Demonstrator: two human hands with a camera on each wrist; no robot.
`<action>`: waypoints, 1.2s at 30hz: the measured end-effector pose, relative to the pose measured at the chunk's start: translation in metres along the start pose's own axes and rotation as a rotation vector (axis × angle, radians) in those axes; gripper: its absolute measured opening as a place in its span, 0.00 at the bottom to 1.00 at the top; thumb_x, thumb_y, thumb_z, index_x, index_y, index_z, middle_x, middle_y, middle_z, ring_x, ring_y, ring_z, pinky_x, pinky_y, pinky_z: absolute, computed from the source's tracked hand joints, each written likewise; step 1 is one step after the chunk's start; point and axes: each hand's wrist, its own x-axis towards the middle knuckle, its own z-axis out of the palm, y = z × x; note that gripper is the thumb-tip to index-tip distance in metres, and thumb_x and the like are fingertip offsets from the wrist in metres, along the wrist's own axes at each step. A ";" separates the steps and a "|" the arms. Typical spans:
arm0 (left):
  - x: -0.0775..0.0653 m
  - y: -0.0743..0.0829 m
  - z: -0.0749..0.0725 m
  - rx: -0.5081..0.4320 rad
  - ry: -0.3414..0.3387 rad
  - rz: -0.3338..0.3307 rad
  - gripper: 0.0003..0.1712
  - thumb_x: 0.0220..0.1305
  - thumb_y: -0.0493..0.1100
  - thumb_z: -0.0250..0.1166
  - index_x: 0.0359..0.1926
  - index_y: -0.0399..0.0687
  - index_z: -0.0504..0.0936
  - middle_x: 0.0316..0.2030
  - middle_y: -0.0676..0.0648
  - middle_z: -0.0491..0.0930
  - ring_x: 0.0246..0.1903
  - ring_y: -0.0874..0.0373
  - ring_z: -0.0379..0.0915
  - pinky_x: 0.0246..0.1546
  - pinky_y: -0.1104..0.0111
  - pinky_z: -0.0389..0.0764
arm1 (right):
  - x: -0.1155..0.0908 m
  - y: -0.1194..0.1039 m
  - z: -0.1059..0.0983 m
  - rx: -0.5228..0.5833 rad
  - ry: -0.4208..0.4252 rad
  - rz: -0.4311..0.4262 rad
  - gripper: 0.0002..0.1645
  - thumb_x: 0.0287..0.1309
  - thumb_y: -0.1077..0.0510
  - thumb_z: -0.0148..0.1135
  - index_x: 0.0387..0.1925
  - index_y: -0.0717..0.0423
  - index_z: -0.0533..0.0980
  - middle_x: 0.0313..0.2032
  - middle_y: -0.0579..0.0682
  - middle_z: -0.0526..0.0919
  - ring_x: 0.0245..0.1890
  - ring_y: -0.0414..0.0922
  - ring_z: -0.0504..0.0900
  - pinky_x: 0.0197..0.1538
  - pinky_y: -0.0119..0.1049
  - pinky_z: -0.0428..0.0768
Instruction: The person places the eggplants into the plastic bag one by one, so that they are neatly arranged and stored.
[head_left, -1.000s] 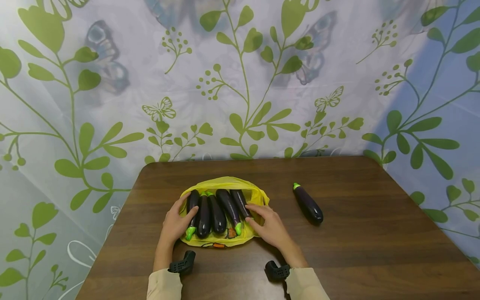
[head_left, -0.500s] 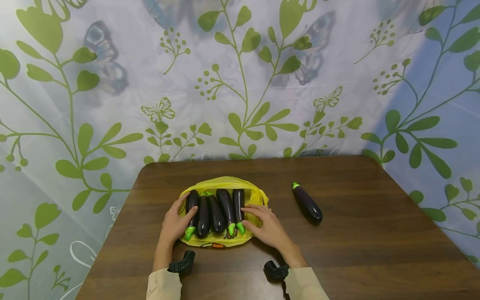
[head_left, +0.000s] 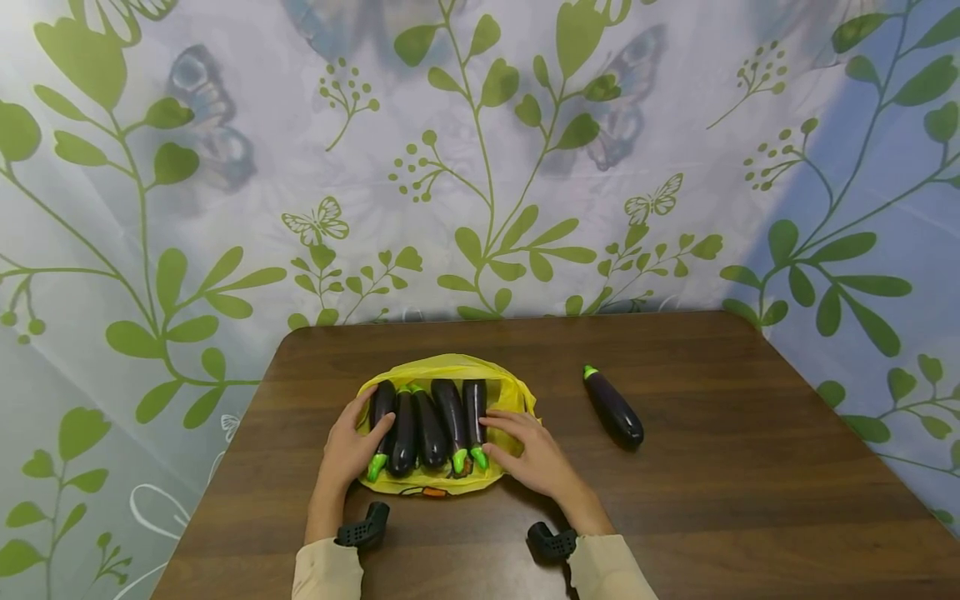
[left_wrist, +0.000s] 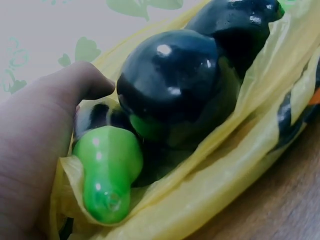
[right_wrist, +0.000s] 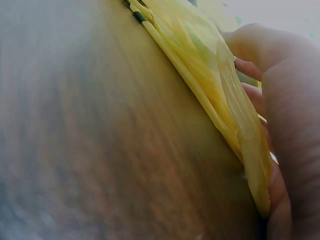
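Observation:
Several glossy dark purple eggplants with bright green stem ends lie side by side in an open yellow plastic bag (head_left: 450,364). My left hand (head_left: 347,442) grips the leftmost eggplant (head_left: 382,404), its thumb bent across the top and its fingers at the bag's left side. In the left wrist view, that eggplant's green stem end (left_wrist: 107,170) pokes out beside the thumb. At the other end, my right hand (head_left: 536,450) reaches inside the bag's right rim, fingertips against the rightmost eggplant (head_left: 474,408) and thumb near its stem. Yellow plastic partly hides these fingers in the right wrist view.
One more eggplant (head_left: 615,408) lies on the brown wooden table (head_left: 720,467), right of the bag. A cloth printed with leaves and butterflies (head_left: 480,167) hangs behind the table's back edge. Each wrist wears a black camera mount (head_left: 365,527).
The rightmost eggplant has turned from slanted to nearly straight, with its stem end now showing, and its neighbour has shifted left. My right hand has moved slightly left; my left hand stays put.

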 end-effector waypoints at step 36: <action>0.001 -0.001 0.001 0.005 0.004 0.003 0.40 0.73 0.62 0.62 0.79 0.60 0.61 0.78 0.38 0.59 0.75 0.32 0.55 0.69 0.30 0.57 | 0.002 0.008 0.002 0.016 0.394 -0.081 0.15 0.59 0.64 0.73 0.48 0.52 0.87 0.46 0.44 0.90 0.43 0.43 0.84 0.47 0.41 0.85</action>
